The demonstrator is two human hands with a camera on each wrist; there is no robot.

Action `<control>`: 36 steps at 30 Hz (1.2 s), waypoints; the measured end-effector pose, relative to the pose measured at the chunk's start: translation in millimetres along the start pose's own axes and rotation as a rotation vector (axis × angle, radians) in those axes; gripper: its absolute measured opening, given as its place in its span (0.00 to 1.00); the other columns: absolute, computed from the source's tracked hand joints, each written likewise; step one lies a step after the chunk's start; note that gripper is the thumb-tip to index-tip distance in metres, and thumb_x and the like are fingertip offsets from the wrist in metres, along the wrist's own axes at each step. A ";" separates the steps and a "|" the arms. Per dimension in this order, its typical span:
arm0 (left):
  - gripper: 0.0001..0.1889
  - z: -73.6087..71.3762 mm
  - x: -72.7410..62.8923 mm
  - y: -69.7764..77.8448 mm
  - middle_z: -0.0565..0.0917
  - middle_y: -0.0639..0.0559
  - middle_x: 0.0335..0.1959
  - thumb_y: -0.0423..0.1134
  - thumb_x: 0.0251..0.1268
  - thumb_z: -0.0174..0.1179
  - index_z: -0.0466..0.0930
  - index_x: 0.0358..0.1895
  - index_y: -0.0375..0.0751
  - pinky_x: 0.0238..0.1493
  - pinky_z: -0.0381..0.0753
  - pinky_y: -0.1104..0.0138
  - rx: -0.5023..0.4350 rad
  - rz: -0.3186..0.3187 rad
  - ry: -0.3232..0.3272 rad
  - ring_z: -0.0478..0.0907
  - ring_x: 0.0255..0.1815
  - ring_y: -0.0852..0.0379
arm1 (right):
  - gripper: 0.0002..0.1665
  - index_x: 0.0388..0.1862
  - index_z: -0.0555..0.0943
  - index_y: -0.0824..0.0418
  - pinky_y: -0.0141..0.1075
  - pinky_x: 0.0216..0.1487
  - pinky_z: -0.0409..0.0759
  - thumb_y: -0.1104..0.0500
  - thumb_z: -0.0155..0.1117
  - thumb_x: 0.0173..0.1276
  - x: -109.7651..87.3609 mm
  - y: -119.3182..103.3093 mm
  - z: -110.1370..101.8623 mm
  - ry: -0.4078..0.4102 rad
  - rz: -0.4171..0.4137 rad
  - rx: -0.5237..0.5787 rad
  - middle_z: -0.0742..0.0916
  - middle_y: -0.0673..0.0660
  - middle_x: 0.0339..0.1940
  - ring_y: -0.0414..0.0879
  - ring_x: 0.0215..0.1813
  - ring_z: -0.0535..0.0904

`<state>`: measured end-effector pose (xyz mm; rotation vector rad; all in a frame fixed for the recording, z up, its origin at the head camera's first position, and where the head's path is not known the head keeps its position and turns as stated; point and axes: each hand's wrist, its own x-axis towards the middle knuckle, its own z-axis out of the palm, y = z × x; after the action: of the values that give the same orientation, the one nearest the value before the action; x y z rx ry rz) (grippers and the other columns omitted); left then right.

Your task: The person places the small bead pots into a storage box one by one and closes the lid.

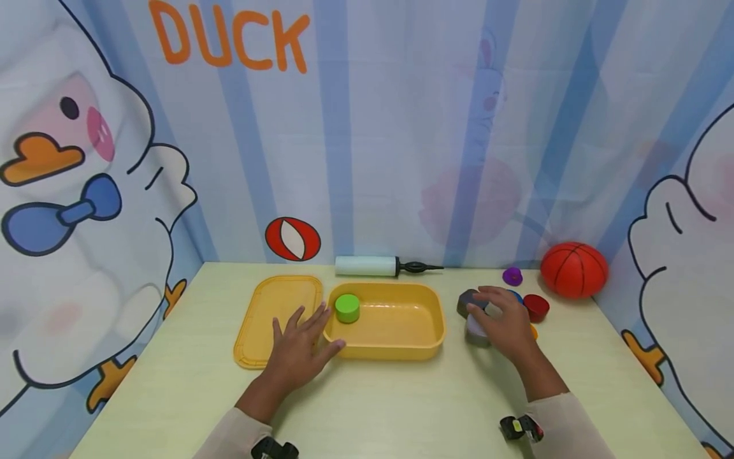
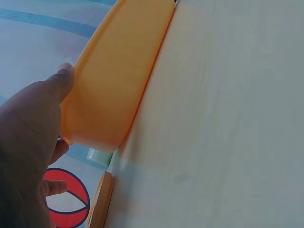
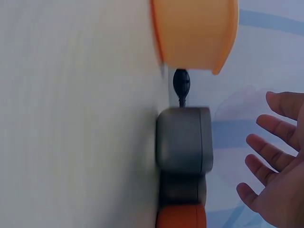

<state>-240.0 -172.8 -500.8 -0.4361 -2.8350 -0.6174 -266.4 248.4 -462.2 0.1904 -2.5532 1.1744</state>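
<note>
A shallow yellow tub (image 1: 390, 352) stands mid-table with a small round green piece (image 1: 347, 308) in its left end. My left hand (image 1: 295, 358) rests at the tub's left rim, fingers spread and thumb by the near corner; in the left wrist view the thumb lies against its edge. Under those fingers is a flat yellow lid (image 1: 254, 328). Over a cluster of small pieces hovers my right hand (image 1: 507, 326), fingers loosely bent around nothing. Nearest to it are a light grey piece (image 1: 477, 336) and a dark grey one (image 1: 467, 305); the right wrist view shows the fingers apart from the grey piece (image 3: 183, 140).
A red round piece (image 1: 536, 308), partly hidden blue and orange pieces, and a purple one (image 1: 512, 276) sit at the right. A red ball (image 1: 574, 269) is in the back right corner. Along the back edge lies a hand pump (image 1: 367, 266), before a printed curtain (image 1: 390, 127).
</note>
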 end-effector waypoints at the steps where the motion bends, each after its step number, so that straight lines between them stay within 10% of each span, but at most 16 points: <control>1: 0.43 0.3 -0.1 -0.1 0.67 0.54 0.87 0.69 0.77 0.59 0.66 0.86 0.52 0.78 0.40 0.15 -0.001 0.002 0.002 0.57 0.90 0.31 | 0.21 0.62 0.88 0.69 0.70 0.79 0.70 0.57 0.72 0.78 -2.0 2.7 -2.2 0.006 -0.004 0.000 0.84 0.69 0.73 0.68 0.79 0.72; 6: 0.43 1.0 -0.4 0.3 0.68 0.54 0.87 0.69 0.77 0.59 0.66 0.86 0.52 0.78 0.40 0.15 -0.010 0.006 0.007 0.58 0.89 0.31 | 0.19 0.60 0.89 0.70 0.66 0.69 0.80 0.60 0.72 0.77 -10.0 17.5 -14.5 0.029 -0.027 -0.017 0.85 0.70 0.71 0.67 0.76 0.75; 13: 0.42 1.3 -0.9 -0.8 0.68 0.54 0.87 0.69 0.77 0.58 0.66 0.86 0.52 0.78 0.41 0.15 0.003 0.005 0.004 0.58 0.89 0.31 | 0.23 0.65 0.87 0.67 0.30 0.65 0.80 0.54 0.71 0.80 -17.2 32.5 -34.1 -0.004 0.024 -0.046 0.84 0.68 0.73 0.67 0.77 0.75; 24: 0.42 0.7 -1.6 -2.1 0.68 0.54 0.87 0.69 0.77 0.58 0.66 0.86 0.52 0.78 0.42 0.15 0.010 0.010 0.014 0.59 0.89 0.30 | 0.30 0.70 0.84 0.67 0.74 0.73 0.73 0.48 0.71 0.80 -27.5 59.6 -47.4 -0.088 0.121 -0.050 0.80 0.72 0.76 0.73 0.78 0.71; 36: 0.42 0.5 -0.4 -0.8 0.68 0.53 0.87 0.69 0.77 0.58 0.66 0.86 0.53 0.78 0.42 0.15 0.001 0.010 0.014 0.58 0.89 0.30 | 0.30 0.68 0.84 0.70 0.74 0.69 0.78 0.52 0.76 0.76 -33.9 75.8 -53.0 -0.081 0.134 -0.089 0.81 0.74 0.74 0.73 0.76 0.73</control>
<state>-240.0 -173.4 -501.6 -0.4441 -2.8176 -0.6151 -241.3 337.6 -495.7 0.0479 -2.7200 1.1172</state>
